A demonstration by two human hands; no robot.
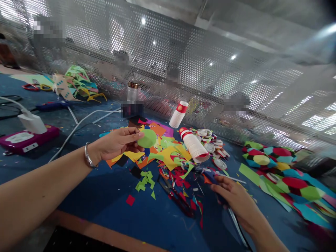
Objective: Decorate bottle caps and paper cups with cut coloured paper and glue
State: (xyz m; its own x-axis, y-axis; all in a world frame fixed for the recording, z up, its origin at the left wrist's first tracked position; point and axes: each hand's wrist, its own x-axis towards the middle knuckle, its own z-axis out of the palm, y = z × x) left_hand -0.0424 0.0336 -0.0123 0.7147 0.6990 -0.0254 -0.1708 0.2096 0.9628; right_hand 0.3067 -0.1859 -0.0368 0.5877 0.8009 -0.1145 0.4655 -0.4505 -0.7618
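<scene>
While the left hand pinches a green disc between thumb and fingers, the right hand is closed round a blue glue gun. Clock centred on the paper heap, mid-desk. Left hand: 10 o'clock, silver bangle at wrist; disc at its fingertips, on the heap's 10 o'clock side. Right hand: 4 o'clock, gun's nozzle towards the heap. Scissors at 6, beside red scraps; loose green bits nearer 7. Cup stack on its side at 2, small round pieces just beyond; second stack at 1. Bottle at 11. Purple box, white plug on top, at 9. Many-coloured paper shapes at 3, well apart from the heap.
</scene>
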